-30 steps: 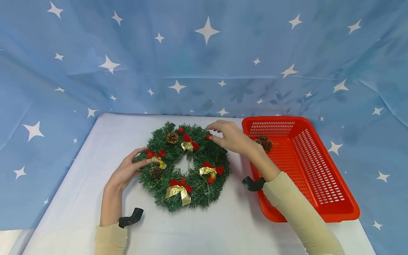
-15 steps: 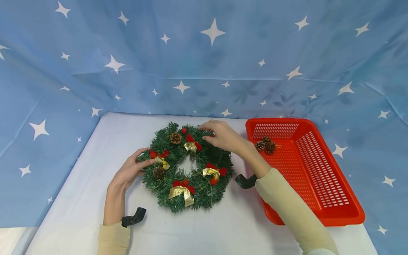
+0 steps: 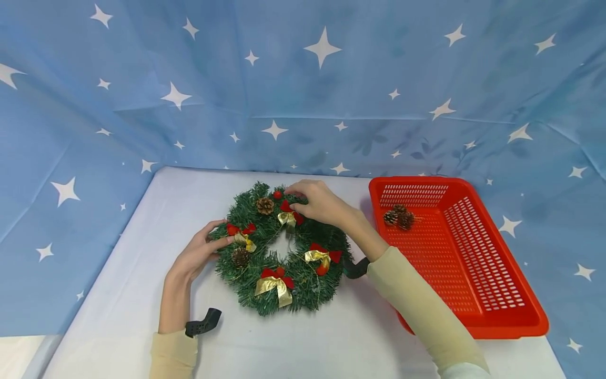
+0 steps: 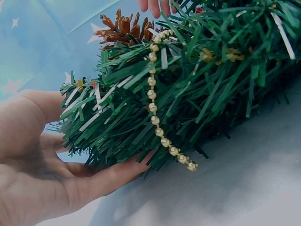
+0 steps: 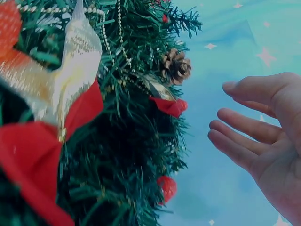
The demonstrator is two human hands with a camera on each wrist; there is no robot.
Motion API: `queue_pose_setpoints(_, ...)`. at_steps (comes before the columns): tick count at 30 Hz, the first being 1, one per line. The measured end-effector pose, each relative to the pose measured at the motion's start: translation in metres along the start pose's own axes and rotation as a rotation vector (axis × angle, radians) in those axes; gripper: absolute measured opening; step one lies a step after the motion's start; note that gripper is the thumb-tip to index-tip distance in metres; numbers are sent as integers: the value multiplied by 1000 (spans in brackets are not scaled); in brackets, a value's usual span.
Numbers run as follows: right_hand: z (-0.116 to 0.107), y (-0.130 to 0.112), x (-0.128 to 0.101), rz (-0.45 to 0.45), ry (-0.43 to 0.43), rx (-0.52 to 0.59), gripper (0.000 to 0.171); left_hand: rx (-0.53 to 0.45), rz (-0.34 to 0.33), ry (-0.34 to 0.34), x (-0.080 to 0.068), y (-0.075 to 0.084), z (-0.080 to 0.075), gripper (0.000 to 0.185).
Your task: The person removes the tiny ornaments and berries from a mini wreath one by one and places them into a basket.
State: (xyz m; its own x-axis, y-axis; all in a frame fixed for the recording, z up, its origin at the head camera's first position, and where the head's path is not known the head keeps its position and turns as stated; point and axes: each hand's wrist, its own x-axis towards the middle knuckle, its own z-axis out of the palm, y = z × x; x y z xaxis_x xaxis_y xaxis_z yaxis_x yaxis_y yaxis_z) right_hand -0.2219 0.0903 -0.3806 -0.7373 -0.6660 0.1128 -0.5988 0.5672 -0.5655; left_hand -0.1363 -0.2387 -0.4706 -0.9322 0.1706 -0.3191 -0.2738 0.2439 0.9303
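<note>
A green tinsel wreath (image 3: 303, 287) lies on the white table, dressed with red-and-gold bows (image 3: 273, 287), pinecones (image 3: 265, 206) and red berries. My left hand (image 3: 194, 258) holds its left edge, thumb on top and fingers beneath, as the left wrist view shows. A gold bead string (image 4: 153, 107) dangles there. Over the far side of the wreath, my right hand (image 3: 322, 203) hovers near the top bow (image 3: 286, 217), fingers loosely bent. In the right wrist view this hand (image 5: 263, 127) holds nothing and stands apart from the wreath.
A red plastic basket (image 3: 450, 273) stands at the right of the table, with a few loose pinecones (image 3: 400, 217) in its far left corner. Behind the table hangs a blue cloth (image 3: 360, 63) with white stars.
My right hand has moved left across the far part of the wreath, toward the top bow. My left hand keeps its hold on the left edge. The head view has shifted slightly.
</note>
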Motion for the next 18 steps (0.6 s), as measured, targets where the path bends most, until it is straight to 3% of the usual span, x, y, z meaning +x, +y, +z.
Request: queue_pose_setpoints(18, 19, -6, 26, 37, -64, 67, 37, -38, 1, -13, 0, -1, -1, 74)
